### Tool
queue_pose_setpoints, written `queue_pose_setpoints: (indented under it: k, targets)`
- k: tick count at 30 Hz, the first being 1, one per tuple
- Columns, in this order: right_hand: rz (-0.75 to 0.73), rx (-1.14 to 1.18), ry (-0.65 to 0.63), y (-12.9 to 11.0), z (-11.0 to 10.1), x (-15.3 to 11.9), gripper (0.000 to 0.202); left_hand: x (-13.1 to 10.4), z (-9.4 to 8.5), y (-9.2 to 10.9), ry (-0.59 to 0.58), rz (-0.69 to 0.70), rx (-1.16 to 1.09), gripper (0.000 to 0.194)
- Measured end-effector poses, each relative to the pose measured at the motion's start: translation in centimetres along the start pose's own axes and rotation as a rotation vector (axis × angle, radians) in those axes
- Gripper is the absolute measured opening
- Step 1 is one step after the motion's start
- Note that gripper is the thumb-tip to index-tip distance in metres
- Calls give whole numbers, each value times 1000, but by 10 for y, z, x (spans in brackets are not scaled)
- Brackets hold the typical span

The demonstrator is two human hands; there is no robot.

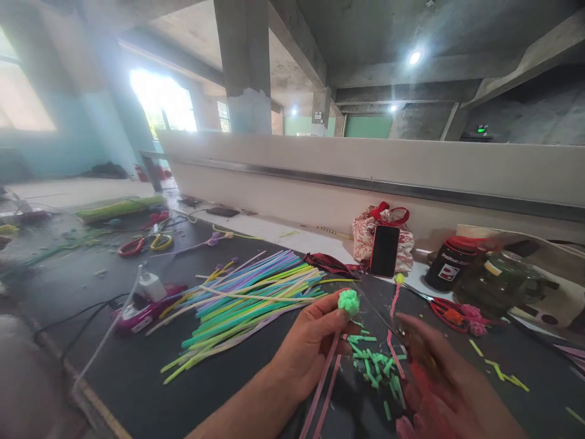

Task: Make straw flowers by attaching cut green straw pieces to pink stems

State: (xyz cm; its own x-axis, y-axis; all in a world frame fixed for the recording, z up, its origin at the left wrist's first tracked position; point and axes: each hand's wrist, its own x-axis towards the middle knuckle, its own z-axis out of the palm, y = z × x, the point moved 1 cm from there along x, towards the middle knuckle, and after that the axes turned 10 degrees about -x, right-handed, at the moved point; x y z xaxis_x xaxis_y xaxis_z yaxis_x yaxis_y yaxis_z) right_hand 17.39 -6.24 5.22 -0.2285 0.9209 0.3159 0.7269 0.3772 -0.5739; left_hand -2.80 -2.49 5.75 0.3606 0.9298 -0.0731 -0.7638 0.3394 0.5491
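While a heap of long fuzzy stems [251,305] lies at the left, seemingly uncut, the piece in hand looks well advanced. The left hand [301,341] pinches a green pompom [349,302] between thumb and fingertips; its even, rounded shape suggests most of the trimming is done. Pink stems [323,379] run down from that hand, though I cannot tell whether they join the pompom. Green clippings [377,366] lie scattered just beyond. The right hand [450,366], blurred, curls its fingers around a metal tool [423,350], probably scissors; whether the blades are parted I cannot tell. A yellow-tipped pink stem [395,299] between the hands could be another part, at least begun.

Across the dark tabletop [183,402], from the left, come a magenta device [137,317], a phone [384,251] upright before a patterned bag [361,230], red-handled scissors [450,314] and a black bottle [450,265]. Behind, a bright window [164,100] glares at left, a concrete pillar [243,61] rises nearer the middle, and a ceiling lamp [415,57] shines above the pale partition [320,149].
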Motion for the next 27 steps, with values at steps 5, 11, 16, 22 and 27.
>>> queue_pose_setpoints:
  k: [5,11,16,22,27]
  targets:
    - [15,-182,-34,-11,3,9,54,-2,2,1,-9,10,34,25]
    - [25,-218,0,-6,9,9,59,-4,3,0,-6,26,44,26]
    - [85,-58,-40,-6,11,5,60,-6,6,-4,-73,21,114,26]
    - [78,-3,-41,-11,10,4,58,-6,4,-7,-51,19,164,24]
    - [91,65,24,-12,11,4,51,-5,4,-7,-50,11,193,24]
